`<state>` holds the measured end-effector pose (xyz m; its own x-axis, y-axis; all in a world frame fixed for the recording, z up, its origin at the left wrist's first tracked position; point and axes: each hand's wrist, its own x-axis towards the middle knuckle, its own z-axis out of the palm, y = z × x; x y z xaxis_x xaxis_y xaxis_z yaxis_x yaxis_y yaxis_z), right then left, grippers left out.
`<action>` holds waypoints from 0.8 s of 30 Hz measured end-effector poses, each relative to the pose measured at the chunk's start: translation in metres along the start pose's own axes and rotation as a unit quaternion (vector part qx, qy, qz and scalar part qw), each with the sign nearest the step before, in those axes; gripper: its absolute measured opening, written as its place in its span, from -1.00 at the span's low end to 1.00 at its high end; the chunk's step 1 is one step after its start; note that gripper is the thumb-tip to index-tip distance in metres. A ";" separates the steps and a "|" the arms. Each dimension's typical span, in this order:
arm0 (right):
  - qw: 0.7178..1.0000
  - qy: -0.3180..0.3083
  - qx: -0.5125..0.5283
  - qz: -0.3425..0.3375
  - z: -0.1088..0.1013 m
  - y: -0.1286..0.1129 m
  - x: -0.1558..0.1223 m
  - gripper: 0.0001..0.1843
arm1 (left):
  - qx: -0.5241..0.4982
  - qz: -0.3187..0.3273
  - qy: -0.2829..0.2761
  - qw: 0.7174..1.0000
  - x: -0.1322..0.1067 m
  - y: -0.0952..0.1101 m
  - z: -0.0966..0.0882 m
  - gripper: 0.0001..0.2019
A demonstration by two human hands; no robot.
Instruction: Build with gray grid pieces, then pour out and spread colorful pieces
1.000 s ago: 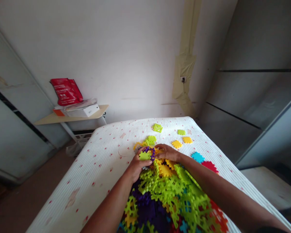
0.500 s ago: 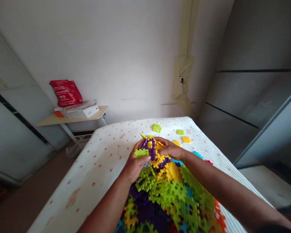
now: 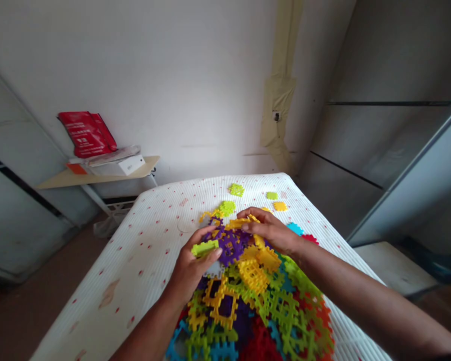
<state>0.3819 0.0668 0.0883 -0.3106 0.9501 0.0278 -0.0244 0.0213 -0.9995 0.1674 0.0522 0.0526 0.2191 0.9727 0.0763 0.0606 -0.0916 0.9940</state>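
On the left, a red bag [image 3: 86, 134] sits on a small bench [image 3: 56, 179]. Next comes the white cloth [image 3: 150, 250] with red dots. The left hand [image 3: 195, 258] is over it, its thumb and fingers pinching a green piece [image 3: 205, 247]. That piece is tipped so it looks thin, and its long way runs left to right, a bit higher at the right end. A grey piece [image 3: 215, 271] lies just under the thumb.

In the middle, purple pieces [image 3: 231, 245] lie between the two hands. Just past them is a yellow piece [image 3: 236, 223], also thin-looking, pointing left to right. From the left fingers, it is to the right and a bit farther off. The right hand [image 3: 268, 228] is nearer: its fingers are closed on that yellow piece.

Below is a big bright pile [image 3: 285, 306]. Far right, a blue piece [image 3: 295, 228] touches or nearly touches a red piece [image 3: 310, 239].
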 end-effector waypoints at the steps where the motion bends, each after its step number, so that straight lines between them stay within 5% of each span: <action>1: 1.000 -0.001 -0.017 -0.016 0.001 -0.001 -0.004 -0.70 | 0.023 -0.008 -0.012 1.000 -0.004 -0.002 -0.001 -0.53; 9: 0.994 -0.039 -0.086 -0.053 0.006 -0.007 -0.030 -0.49 | 0.172 0.095 -0.068 0.978 -0.028 -0.028 -0.008 -0.63; 14: 0.963 0.078 -0.249 -0.064 -0.025 0.003 -0.055 -0.42 | 0.337 0.128 -0.060 0.931 -0.049 -0.031 -0.023 -0.43; 17: 0.934 0.180 -0.309 0.003 -0.065 0.012 -0.082 -0.40 | 0.410 0.140 -0.029 0.901 -0.065 -0.041 -0.045 -0.28; 20: 0.927 0.237 -0.255 0.137 -0.103 0.024 -0.116 -0.25 | 0.458 0.163 -0.030 0.873 -0.090 -0.065 -0.068 -0.06; 24: 0.912 0.268 -0.150 0.271 -0.122 0.043 -0.147 -0.08 | 0.539 0.144 -0.054 0.828 -0.125 -0.100 -0.072 -0.02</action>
<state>0.5425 -0.0344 0.0395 0.3122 0.8598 -0.4040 0.2810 -0.4899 -0.8253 0.0635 -0.0443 -0.0508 0.4580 0.8581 0.2322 0.8118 -0.5102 0.2840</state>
